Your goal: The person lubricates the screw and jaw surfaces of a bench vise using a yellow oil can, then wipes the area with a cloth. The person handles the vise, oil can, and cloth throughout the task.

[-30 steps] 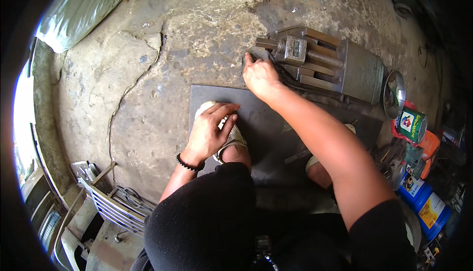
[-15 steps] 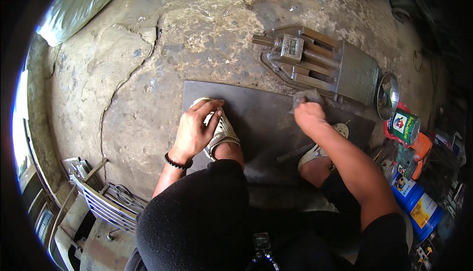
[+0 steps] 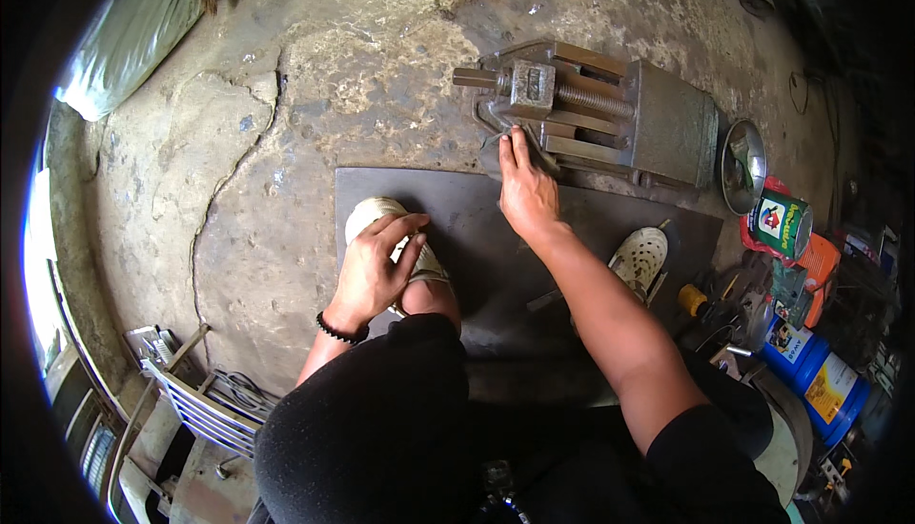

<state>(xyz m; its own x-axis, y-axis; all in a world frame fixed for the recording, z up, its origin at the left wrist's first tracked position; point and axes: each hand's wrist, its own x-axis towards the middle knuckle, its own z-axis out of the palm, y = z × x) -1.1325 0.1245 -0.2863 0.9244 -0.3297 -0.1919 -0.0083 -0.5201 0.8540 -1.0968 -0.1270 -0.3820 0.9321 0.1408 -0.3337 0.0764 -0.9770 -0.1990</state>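
A large metal machine vise (image 3: 610,114) with a threaded screw lies on the concrete floor ahead of me, right of the middle. My right hand (image 3: 526,191) reaches to its near side, close to the left end. A dark grey rag (image 3: 541,156) is under its fingers, pressed against the lower edge of the vise; part of it is hidden by the hand. My left hand (image 3: 375,267) hangs above my left clog, fingers bent and apart, with nothing visible in it. A dark flat sheet (image 3: 477,198) lies beneath my feet, along the near side of the vise.
Beyond the vise's right end stands a metal bowl (image 3: 742,167) beside a green can (image 3: 779,227). Blue containers (image 3: 822,381) and clutter line the right side. A slatted metal frame (image 3: 205,408) is at lower left. A crack (image 3: 229,181) runs through the concrete floor (image 3: 286,267).
My right hand has moved left along the vise with the rag, from near its middle to its left end. The right hand's fingers are straighter now. My left hand has barely moved.
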